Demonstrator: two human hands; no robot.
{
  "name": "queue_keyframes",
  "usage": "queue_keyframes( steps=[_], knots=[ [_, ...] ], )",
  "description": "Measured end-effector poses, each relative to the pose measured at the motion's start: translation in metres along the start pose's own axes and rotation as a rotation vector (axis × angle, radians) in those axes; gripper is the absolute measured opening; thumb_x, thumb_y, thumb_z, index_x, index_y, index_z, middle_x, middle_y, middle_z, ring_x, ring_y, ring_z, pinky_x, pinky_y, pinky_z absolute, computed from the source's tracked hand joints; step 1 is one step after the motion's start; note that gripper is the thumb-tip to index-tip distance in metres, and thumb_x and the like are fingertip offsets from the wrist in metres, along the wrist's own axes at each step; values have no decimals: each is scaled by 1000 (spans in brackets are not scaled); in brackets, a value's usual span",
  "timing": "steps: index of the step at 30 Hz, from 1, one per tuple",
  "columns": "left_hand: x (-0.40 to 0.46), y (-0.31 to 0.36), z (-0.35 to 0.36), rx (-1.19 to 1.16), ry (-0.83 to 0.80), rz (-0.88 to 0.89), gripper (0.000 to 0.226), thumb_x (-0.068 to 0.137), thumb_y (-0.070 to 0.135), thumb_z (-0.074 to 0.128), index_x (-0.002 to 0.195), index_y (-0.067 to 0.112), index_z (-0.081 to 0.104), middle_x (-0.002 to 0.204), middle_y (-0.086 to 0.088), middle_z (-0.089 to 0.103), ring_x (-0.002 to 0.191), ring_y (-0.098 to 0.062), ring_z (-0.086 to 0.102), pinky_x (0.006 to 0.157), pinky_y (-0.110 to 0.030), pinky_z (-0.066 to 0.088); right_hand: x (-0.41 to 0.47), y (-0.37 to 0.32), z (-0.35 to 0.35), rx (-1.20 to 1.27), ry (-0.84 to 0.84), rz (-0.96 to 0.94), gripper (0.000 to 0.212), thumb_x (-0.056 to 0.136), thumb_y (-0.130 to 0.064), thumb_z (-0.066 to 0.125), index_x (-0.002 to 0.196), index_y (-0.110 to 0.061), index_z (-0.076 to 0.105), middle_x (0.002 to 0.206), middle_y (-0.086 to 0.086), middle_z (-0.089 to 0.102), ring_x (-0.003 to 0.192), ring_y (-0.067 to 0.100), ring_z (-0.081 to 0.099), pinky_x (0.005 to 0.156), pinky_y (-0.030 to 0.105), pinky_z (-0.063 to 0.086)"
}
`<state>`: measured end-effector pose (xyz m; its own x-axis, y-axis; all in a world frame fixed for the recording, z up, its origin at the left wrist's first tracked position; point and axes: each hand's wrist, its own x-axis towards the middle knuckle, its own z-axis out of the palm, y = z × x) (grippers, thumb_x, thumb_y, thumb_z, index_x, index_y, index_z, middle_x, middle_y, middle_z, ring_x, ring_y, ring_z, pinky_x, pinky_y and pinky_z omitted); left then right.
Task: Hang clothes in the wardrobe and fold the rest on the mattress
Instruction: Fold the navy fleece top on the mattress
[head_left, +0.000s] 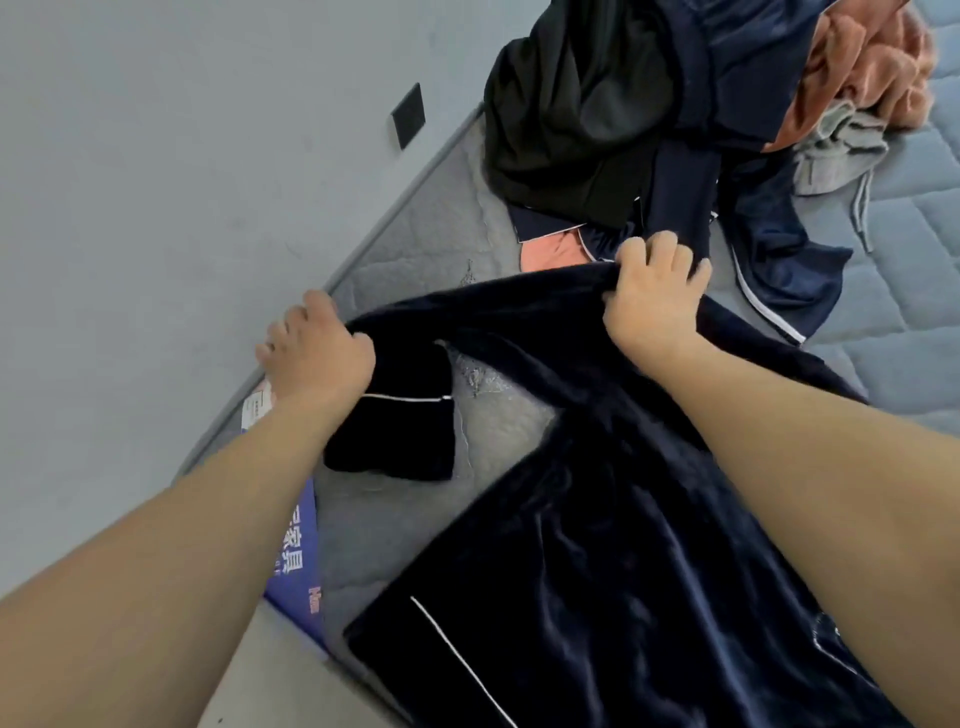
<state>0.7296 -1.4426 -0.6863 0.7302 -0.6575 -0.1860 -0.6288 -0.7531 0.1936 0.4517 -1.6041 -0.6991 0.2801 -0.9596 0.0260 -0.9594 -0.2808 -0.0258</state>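
Both hands clutch the dark navy velvet garment with white piping (597, 545) spread on the grey quilted mattress (415, 249): left hand (317, 353) at nine o'clock, right hand (654, 296) at one (fingers curled into fabric).

A single head-worn view looks steeply down, tilted, close over the mattress (415, 249) beside the wall (182, 156).

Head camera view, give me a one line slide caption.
Both hands, left hand and right hand, grip a navy velvet garment over the mattress.
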Motion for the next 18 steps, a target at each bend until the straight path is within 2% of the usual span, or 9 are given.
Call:
queue_keyframes(
  steps=[2, 4, 7, 8, 9, 11, 13, 16, 18],
  knots=[
    [0, 6, 1, 14, 96, -15, 48, 84, 35, 60, 123, 13, 42, 131, -17, 43, 122, -41, 40, 100, -51, 32, -16, -16, 8, 32, -57, 36, 64, 84, -32, 70, 135, -10, 39, 145, 20, 32, 130, 39, 33, 110, 67, 15],
    [-18, 10, 15, -158, 53, -191, 52, 85, 36, 58, 127, 14, 38, 137, -16, 39, 127, -39, 36, 103, -51, 31, -37, -30, 22, -3, -159, -45, 76, 88, -43, 62, 150, -16, 26, 157, 18, 17, 143, 37, 18, 111, 69, 6],
    [-45, 5, 38, -804, -263, -794, 55, 87, 41, 56, 132, 13, 42, 113, -11, 53, 100, -33, 55, 79, -42, 47, -61, -46, 50, -55, -490, -215, 75, 97, -60, 33, 158, -28, 2, 165, 7, -7, 151, 31, -7, 115, 66, -6],
    [-52, 6, 41, -1002, -440, -969, 55, 87, 47, 57, 131, 16, 45, 102, -10, 54, 92, -31, 58, 76, -41, 50, -65, -46, 58, -36, -614, -210, 75, 97, -63, 27, 157, -31, -5, 164, 4, -15, 151, 29, -13, 116, 63, -7],
    [-56, 7, 43, -1106, -574, -1064, 59, 86, 52, 59, 134, 20, 47, 102, -11, 55, 97, -32, 59, 84, -45, 51, -67, -46, 65, -1, -688, -198, 77, 96, -65, 26, 156, -33, -10, 163, 2, -21, 150, 28, -17, 117, 61, -7],
    [-56, 4, 57, -1139, -615, -1151, 66, 82, 54, 67, 137, 22, 49, 122, -10, 56, 112, -34, 55, 99, -54, 43, -68, -44, 75, 26, -655, -226, 79, 96, -66, 29, 154, -35, -14, 161, -2, -26, 149, 27, -21, 118, 60, -7],
    [-52, 1, 65, -1102, -541, -1227, 67, 77, 47, 76, 134, 22, 52, 133, -6, 53, 109, -33, 55, 97, -58, 46, -67, -44, 83, 4, -611, -276, 82, 95, -66, 31, 153, -35, -17, 160, -4, -29, 148, 27, -24, 116, 62, -9],
    [-45, 0, 59, -1154, -503, -1226, 41, 86, 25, 69, 124, 18, 58, 113, -8, 61, 89, -32, 60, 72, -49, 53, -66, -48, 85, 17, -707, -328, 86, 92, -68, 35, 152, -38, -19, 157, -6, -34, 145, 27, -31, 114, 60, -16],
    [-27, 0, 37, -1273, -339, -1134, 17, 94, 18, 55, 109, 24, 61, 95, -5, 62, 77, -27, 60, 57, -41, 54, -64, -47, 80, 134, -751, -334, 80, 94, -64, 39, 155, -39, -7, 160, -9, -27, 146, 24, -29, 115, 54, -18]
  ],
)
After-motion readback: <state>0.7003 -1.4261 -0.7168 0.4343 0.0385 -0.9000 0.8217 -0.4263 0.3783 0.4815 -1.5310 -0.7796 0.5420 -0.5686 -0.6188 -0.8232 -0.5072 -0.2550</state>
